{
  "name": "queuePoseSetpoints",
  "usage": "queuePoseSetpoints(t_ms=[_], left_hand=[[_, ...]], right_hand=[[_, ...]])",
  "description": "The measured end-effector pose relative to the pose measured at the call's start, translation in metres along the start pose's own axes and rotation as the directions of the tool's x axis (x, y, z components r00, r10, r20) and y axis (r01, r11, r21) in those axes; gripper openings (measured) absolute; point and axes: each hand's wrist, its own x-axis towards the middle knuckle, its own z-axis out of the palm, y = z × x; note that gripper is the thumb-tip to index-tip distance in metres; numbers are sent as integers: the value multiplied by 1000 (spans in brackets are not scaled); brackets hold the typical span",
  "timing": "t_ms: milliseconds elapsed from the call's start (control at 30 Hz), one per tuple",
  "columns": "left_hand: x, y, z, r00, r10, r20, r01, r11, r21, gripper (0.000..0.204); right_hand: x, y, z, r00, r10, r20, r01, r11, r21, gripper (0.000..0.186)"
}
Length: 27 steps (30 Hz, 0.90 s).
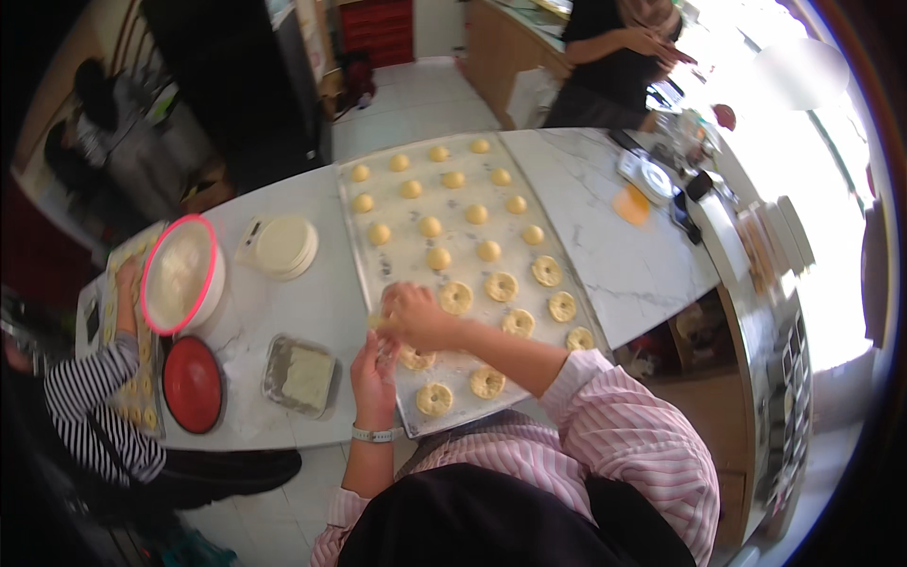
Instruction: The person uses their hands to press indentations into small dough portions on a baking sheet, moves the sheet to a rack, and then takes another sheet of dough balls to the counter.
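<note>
Close together over the left side of a large baking tray (402, 261), my two hands meet around a small piece of pale dough (375, 321). My left hand (374, 369) is below, its fingers closed on the dough. From above, my right hand (412, 316) curls its fingers over the same piece; it is slightly blurred and hides part of it. Near my hands lie several ring-shaped dough pieces with a dimple in the middle, such as one ring (435, 399) and another ring (455, 298). Smooth round dough balls (430, 226) stand in rows on the tray's far half.
Left of the tray are a rectangular container (300, 376), a round cream-coloured scale (286, 244), a red bowl (192, 385) and a pink-rimmed bowl (210, 274). A person in striped sleeves (90, 387) works at far left. Another person (605, 66) stands beyond the counter, near a scale (648, 176).
</note>
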Motion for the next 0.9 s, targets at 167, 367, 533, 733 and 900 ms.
queuePoseSetpoints(t_ms=[167,367,533,733,900], left_hand=[[-4,-17,29,997,71,-40,-66,991,117,22],[-8,-15,50,988,-65,137,45,989,142,21],[-12,-10,43,960,-53,273,-38,947,319,26],[-30,0,54,948,78,310,-182,929,322,26],[-39,1,39,953,36,300,-125,951,283,29]], right_hand=[[-47,-23,7,948,-3,-317,-60,980,-189,32],[-82,-34,-1,818,104,-565,-63,994,91,27],[-93,-35,-21,785,539,-305,-105,602,792,29],[-107,-48,-25,736,457,-499,-86,794,602,23],[-113,-61,-20,722,588,-366,-85,599,796,25]])
